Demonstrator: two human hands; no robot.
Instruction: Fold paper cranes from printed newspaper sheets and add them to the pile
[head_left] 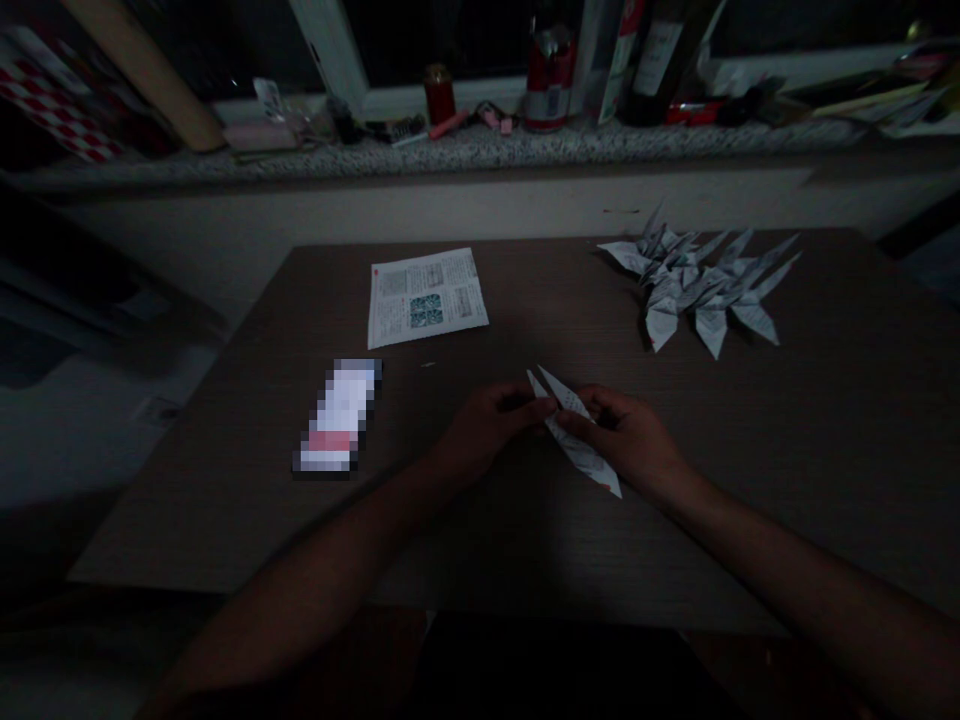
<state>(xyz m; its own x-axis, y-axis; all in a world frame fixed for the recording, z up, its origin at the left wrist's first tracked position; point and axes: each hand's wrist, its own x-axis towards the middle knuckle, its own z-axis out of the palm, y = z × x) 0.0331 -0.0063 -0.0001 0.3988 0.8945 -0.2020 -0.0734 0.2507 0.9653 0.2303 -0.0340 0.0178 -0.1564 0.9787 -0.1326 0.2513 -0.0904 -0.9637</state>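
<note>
Between my two hands is a folded piece of printed paper (581, 447), long and narrow, with two slim points at its far end and a wider tip toward me. My left hand (499, 415) pinches its left edge near the split, thumb on top. From the other side my right hand (626, 425) grips it, the thumb lying across the upper face and the fingers mostly hidden beneath. At the back right of the table lies a cluster of folded paper cranes (697, 280) made of similar printed paper.
A printed sheet (427, 295) lies flat at the back left of the dark wooden table (247, 400). Nearer me is a phone (337, 415) with a blurred, lit screen. Behind, a stone windowsill (315, 155) carries a jar (439, 95), a red can (549, 80) and a bottle (660, 60).
</note>
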